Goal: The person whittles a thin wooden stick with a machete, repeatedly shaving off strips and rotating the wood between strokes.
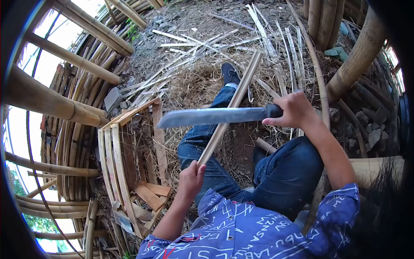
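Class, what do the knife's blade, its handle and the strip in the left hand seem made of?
Blade: metal, likely steel; grey with a dull sheen.
Handle: black, smooth-looking; plastic or rubber, unclear.
Strip: probably bamboo, perhaps wood; pale, unpainted, lengthwise grain.

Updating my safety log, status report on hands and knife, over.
Left hand: gripping strip. Right hand: gripping knife, overlapping strip in view. Left leg below.
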The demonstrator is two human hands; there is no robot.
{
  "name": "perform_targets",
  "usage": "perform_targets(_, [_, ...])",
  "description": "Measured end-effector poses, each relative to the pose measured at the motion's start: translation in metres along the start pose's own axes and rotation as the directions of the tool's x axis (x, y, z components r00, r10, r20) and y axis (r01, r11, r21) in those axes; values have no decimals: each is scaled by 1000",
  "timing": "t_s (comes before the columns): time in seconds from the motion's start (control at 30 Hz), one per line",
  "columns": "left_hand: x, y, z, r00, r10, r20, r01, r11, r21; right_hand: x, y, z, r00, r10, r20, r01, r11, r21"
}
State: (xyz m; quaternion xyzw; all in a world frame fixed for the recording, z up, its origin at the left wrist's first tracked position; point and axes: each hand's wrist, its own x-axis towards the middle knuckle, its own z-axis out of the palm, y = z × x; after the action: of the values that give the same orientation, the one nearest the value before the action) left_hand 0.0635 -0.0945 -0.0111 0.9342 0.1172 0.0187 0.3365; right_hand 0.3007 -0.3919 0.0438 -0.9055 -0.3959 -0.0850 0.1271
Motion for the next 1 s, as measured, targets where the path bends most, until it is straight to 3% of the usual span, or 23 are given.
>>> perform_targets(0.23, [1, 5, 1, 1000, -11, 1, 11, 999, -37, -7, 19, 5, 997, 5, -81, -8, 999, -34])
perform_targets(0.3, [-4, -2, -3, 1000, -23, 9, 24, 999, -27, -11, 29, 4, 996, 77, -39, -78, 997, -8])
perform_targets(0.37, [-16, -15, -10, 999, -39, -12, 38, 999, -25, -17, 43, 8, 935, 345, -89, -335, 936, 106])
perform_targets(0.57, [-27, -33, -17, 997, -70, 30, 68, 996, 60, -18, 41, 2, 932, 361, -1, -360, 929, -92])
perform_targets(0.63, [-38, -48, -19, 998, -50, 22, 48, 996, 79, -17, 46, 0, 890, 454, -41, -456, 888, -61])
perform_targets(0.67, [-48, -57, -23, 998, -56, -13, 56, 998, 33, -18, 52, -2, 819, 569, -74, -570, 822, 9])
perform_targets(0.7, [-56, -69, -27, 997, -59, -50, 59, 998, -9, -22, 63, 1, 816, 572, -82, -573, 820, 11])
perform_targets(0.77, [-63, -82, -33, 993, -101, -68, 94, 991, -94, -35, 85, 14, 652, 752, -96, -729, 656, 196])
perform_targets(0.83, [-56, -73, -36, 982, -118, -148, 118, 993, -9, -45, 88, 21, 624, 772, -118, -718, 626, 303])
perform_targets(0.87, [-49, -60, -37, 971, -221, -89, 216, 975, -55, -47, 85, 17, 628, 770, -108, -699, 620, 355])
perform_targets(0.9, [-43, -56, -33, 967, -233, -105, 227, 972, -65, -44, 79, 14, 646, 756, -109, -686, 637, 353])
perform_targets(1.0, [-21, -39, -24, 987, -153, -51, 148, 985, -86, -38, 69, 4, 724, 675, -141, -549, 689, 474])
